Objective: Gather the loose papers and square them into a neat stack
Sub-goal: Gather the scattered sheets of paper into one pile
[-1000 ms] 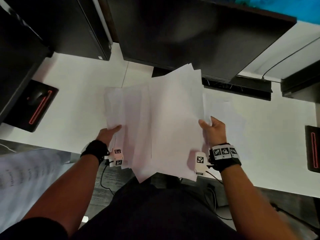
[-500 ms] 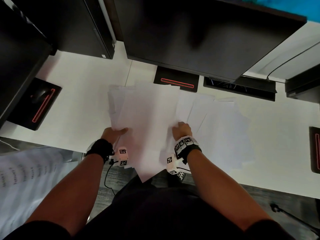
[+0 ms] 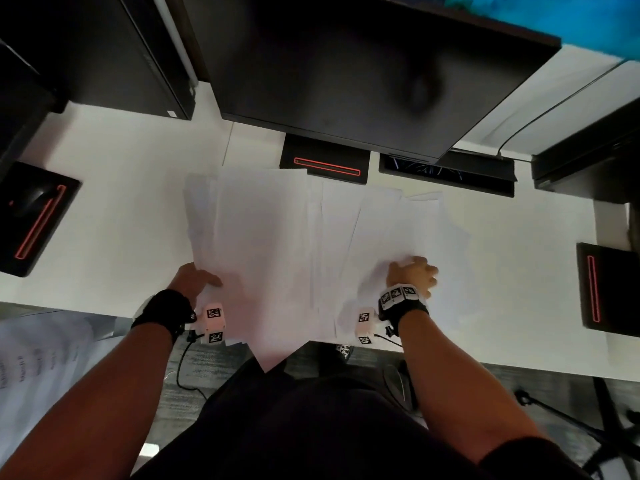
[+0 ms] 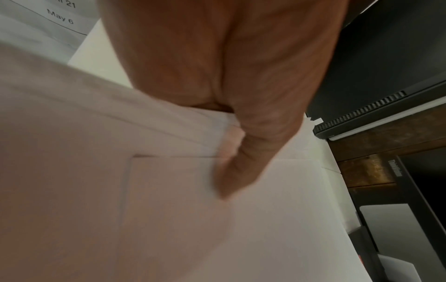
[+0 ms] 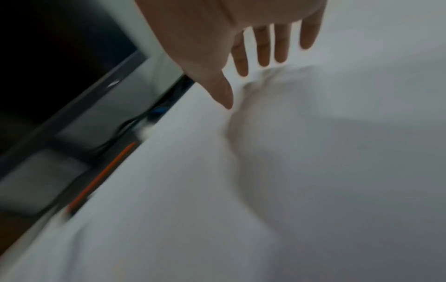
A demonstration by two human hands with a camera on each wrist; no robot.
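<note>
1. The papers (image 3: pixel 277 244) lie fanned across the white counter (image 3: pixel 121 188), overlapping unevenly from left of centre to well past the right hand. Their near corners stick out over the counter's front edge.
2. The left hand (image 3: pixel 194 280) is at the left near edge of the sheets. In the left wrist view the thumb (image 4: pixel 243 167) lies on top of the paper and the rest of the hand goes under the edge, so its grip pinches a bundle of sheets (image 4: pixel 169 190).
3. The right hand (image 3: pixel 412 277) is over the right part of the spread. In the right wrist view its fingers (image 5: pixel 263 47) are straight and slightly spread, and the thumb (image 5: pixel 224 93) points down at the paper (image 5: pixel 289 171). The grip holds nothing; the picture is too blurred to tell whether the fingertips touch the sheet.
4. A large dark monitor (image 3: pixel 363 71) stands at the back of the counter, above the papers. Its black base with a red outlined slot (image 3: pixel 325 166) is just behind the far edge of the sheets.
5. A similar black base with a red slot (image 3: pixel 34 220) sits at the far left of the counter, and another (image 3: pixel 602 289) at the far right, both well apart from the papers.
6. A printed sheet with dates on it (image 3: pixel 38 362) hangs below the counter's left front, beside the left forearm.
</note>
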